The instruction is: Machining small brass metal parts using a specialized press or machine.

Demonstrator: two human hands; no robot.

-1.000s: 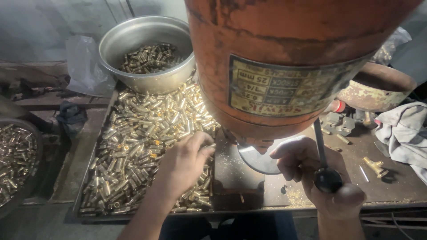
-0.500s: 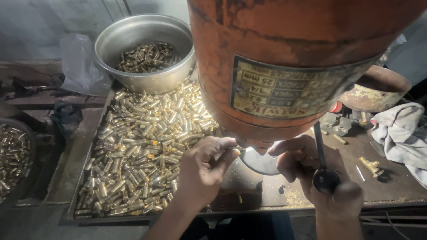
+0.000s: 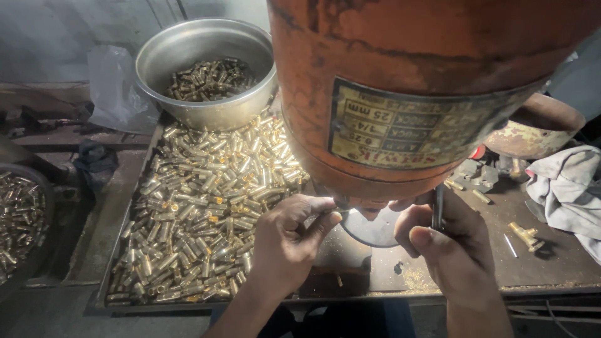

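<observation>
A big orange machine head [image 3: 400, 94] with a worn label plate hangs over the bench. My left hand [image 3: 289, 241] is pinched on a small brass piece right under the machine, beside a round metal disc [image 3: 374, 228]. My right hand [image 3: 447, 250] grips a dark metal lever [image 3: 437, 206] that comes down from the machine. A flat tray [image 3: 119, 250] to the left holds several loose brass pieces [image 3: 206, 206] in a heap.
A steel bowl [image 3: 188, 56] with more brass pieces stands behind the tray. Another round pan of brass pieces [image 3: 19, 216] sits at the far left. A grey rag [image 3: 563, 184], a rusty bowl [image 3: 538, 128] and a few brass fittings [image 3: 526, 235] lie at the right.
My left hand left the heap of brass pieces on the tray and moved right, up under the machine, now pinched on one piece. My right hand stayed on the lever.
</observation>
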